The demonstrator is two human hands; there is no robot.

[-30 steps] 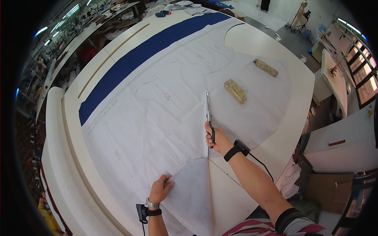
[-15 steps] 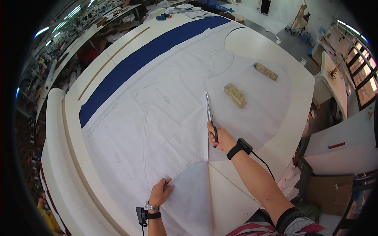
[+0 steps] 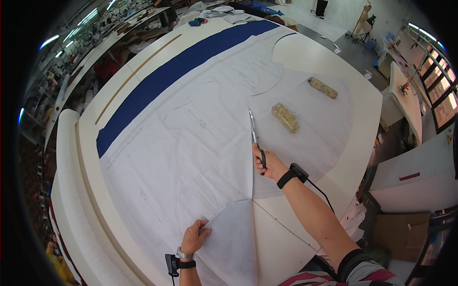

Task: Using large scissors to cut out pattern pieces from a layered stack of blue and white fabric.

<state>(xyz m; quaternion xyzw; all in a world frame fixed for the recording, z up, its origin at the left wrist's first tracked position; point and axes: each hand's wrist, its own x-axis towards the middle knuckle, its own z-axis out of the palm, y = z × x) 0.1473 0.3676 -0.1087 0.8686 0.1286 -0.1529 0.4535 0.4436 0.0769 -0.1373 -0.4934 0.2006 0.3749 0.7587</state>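
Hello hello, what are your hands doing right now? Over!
Right hand gripping scissors, blades on the white pattern paper. Left hand pressing paper flat near the cut. Two weights right of the blades.

— What's the right hand [image 3: 268, 163] doing?
— It grips long scissors [image 3: 254, 137], blades pointing to twelve o'clock along a cut in the white pattern paper [image 3: 191, 143].
— And the left hand [image 3: 193, 237]?
— At six o'clock, pressed flat on the paper's cut edge.
— Anything else?
— Two oblong weights [image 3: 285, 117] at two o'clock; blue fabric [image 3: 181, 71] at eleven.
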